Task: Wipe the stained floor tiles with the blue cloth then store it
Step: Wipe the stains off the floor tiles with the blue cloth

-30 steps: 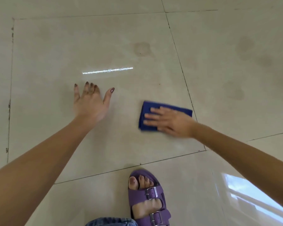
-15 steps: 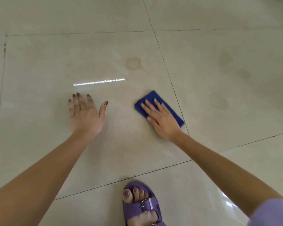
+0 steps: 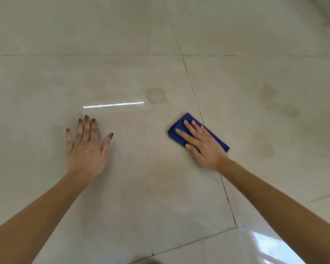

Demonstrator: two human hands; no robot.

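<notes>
A folded blue cloth [image 3: 176, 128] lies flat on the beige floor tile [image 3: 131, 187], close to the dark grout line on its right. My right hand [image 3: 202, 145] presses down on the cloth with fingers spread, covering its middle. My left hand [image 3: 87, 147] rests flat on the same tile, fingers apart, holding nothing. A round brownish stain [image 3: 155, 94] sits on the tile just beyond the cloth. More faint stains mark the neighbouring tile: one stain [image 3: 268, 92] at its far part and a lower stain [image 3: 263, 147] to the right of the cloth.
Glossy beige tiles with dark grout lines [image 3: 226, 191] fill the view. A bright strip of reflected light [image 3: 112, 105] lies ahead of my left hand, and a window reflection [image 3: 271, 246] shines at the bottom right.
My right hand has pushed the cloth forward and to the right, toward the grout line. The view has tilted forward, so the purple sandal has dropped out of sight. My left hand stays planted.
</notes>
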